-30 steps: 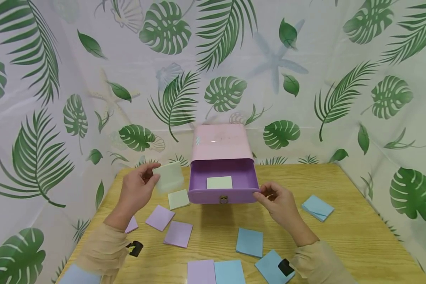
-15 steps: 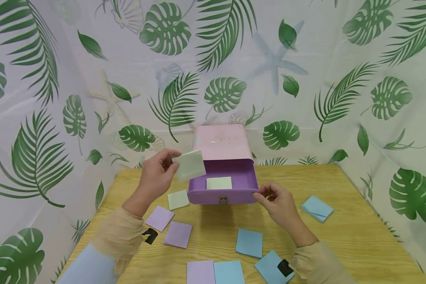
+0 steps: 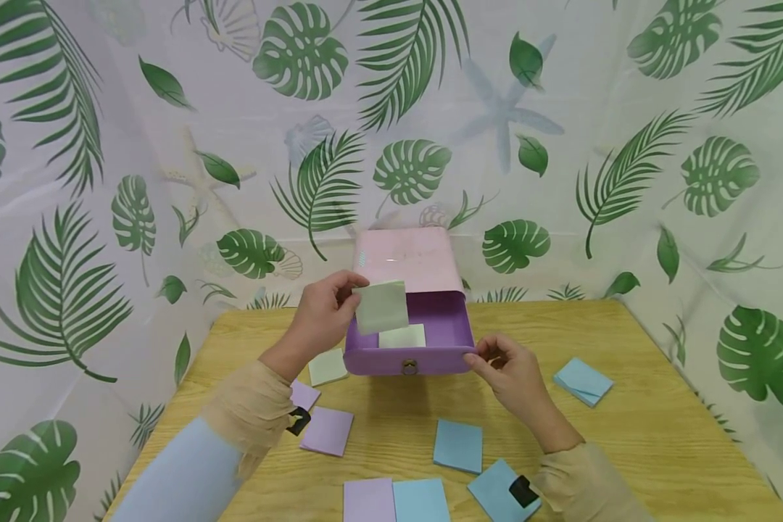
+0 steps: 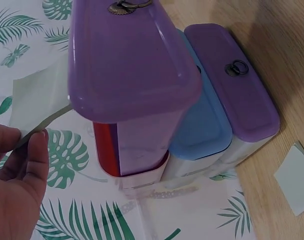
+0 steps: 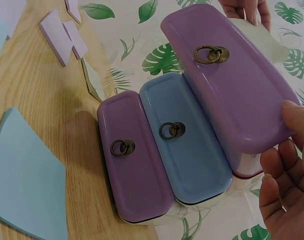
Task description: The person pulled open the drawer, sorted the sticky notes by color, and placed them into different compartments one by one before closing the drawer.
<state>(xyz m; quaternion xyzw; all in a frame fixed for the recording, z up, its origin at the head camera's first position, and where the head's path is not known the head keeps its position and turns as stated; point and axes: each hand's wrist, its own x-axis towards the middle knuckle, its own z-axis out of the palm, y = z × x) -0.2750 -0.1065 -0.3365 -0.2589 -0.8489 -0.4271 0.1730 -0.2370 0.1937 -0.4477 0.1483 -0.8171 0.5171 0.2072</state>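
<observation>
Head view, left hand [image 3: 316, 319]: yours; fingers curled, thumb and fingers pinching one edge of a held pale green pad [image 3: 382, 308].
Head view, pad position: raised off the table [image 3: 626, 449], above the left part of the upper purple drawer [image 3: 440, 361].
Head view, drawer: pulled out of its pink cabinet [image 3: 407, 257]; a second pale green pad [image 3: 417, 336] lies inside.
Head view, right hand [image 3: 514, 380]: yours; gripping the right end of the drawer front between thumb and curled fingers.
Head view, table stock: a third pale green pad [image 3: 326, 367] left of the drawer; purple pads [image 3: 327, 431] nearer you; blue pads [image 3: 458, 446] to their right.
Left wrist view, left hand: thumb and fingers together on the held pad's edge.
Left wrist view, other drawers: a blue drawer [image 4: 204, 120] and a lower purple drawer [image 4: 237, 90], both pushed in.
Right wrist view, right hand: thumb on the upper drawer's front face, fingers curled at its edge.
Right wrist view, fittings: bronze-coloured ring pulls [image 5: 219, 54], one per drawer.
</observation>
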